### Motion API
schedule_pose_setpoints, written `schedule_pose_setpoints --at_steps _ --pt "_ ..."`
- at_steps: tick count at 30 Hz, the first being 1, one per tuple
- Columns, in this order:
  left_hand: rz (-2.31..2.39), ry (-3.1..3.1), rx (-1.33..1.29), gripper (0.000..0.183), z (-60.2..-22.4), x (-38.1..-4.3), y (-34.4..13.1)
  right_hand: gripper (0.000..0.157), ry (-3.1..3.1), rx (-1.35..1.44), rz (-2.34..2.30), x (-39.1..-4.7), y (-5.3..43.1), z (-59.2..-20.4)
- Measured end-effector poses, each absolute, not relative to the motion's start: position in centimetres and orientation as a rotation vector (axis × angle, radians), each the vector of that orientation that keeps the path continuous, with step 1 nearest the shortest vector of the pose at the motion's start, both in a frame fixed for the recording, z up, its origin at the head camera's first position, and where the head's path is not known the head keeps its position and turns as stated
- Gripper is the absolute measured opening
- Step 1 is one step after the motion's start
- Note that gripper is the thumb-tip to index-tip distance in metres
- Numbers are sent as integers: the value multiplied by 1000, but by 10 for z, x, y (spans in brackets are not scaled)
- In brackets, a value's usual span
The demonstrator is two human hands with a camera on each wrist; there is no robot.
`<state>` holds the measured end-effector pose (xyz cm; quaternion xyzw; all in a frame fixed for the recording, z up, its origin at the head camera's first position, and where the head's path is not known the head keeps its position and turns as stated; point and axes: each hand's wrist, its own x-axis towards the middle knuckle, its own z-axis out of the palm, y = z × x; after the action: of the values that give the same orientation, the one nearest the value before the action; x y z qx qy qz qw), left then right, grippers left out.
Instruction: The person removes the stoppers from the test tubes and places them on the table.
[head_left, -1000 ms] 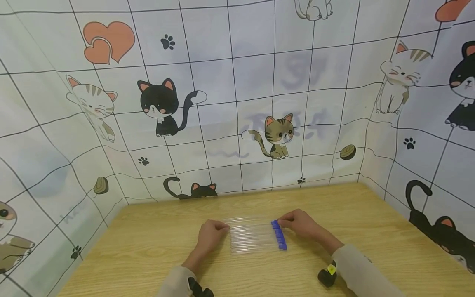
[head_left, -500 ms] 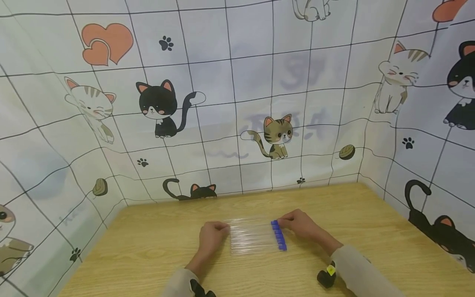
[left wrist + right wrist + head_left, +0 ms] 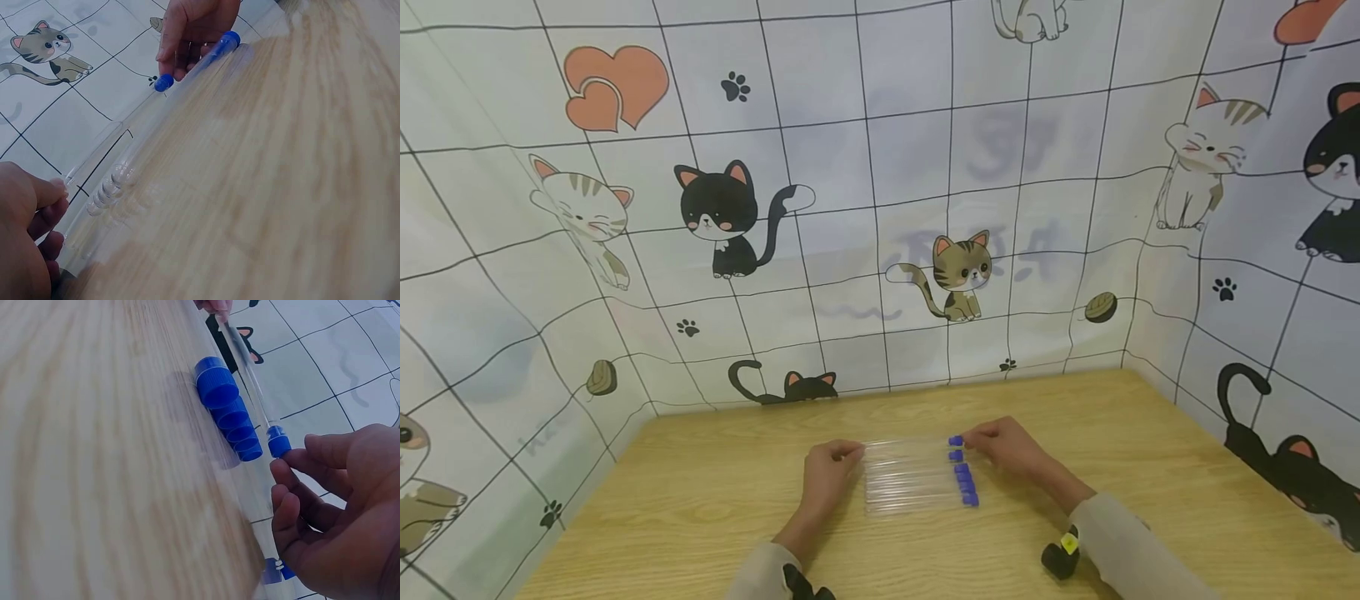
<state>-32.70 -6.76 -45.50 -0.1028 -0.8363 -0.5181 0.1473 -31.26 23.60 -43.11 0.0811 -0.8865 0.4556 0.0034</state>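
Note:
Several clear test tubes (image 3: 910, 481) with blue caps lie side by side on the wooden table, caps to the right. The rearmost tube (image 3: 247, 365) is raised a little over the others in the right wrist view. My left hand (image 3: 831, 475) pinches its plain end between thumb and fingers, also seen at the left edge of the left wrist view. At the other end my right hand (image 3: 1006, 448) holds the blue cap (image 3: 279, 444) by its fingertips, the other fingers loosely curled. The remaining caps (image 3: 228, 409) form a row beside it.
The wooden tabletop (image 3: 715, 492) spreads around the tubes. White cloth walls (image 3: 842, 208) printed with cats and grid lines close it off at the back and sides. Black cameras (image 3: 1060, 560) are strapped at both sleeves.
The rearmost tube has moved away from the row, and gaps now show between the back caps. Both hands have shifted slightly toward the back with it.

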Motion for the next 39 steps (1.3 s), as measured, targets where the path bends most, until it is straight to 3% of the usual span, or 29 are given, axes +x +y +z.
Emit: schedule_pose_setpoints --at_steps 13,26,39 --pt "-1563 -2389 -310 17 -453 -329 -67 25 -2646 251 1623 -314 237 -427" --pt "-1738 -2189 -425 10 -443 -327 -65 23 -2489 387 1750 -313 234 -418" --pt "-1913 -2167 -482 15 -417 -306 -62 30 -2523 474 1746 -311 236 -414"
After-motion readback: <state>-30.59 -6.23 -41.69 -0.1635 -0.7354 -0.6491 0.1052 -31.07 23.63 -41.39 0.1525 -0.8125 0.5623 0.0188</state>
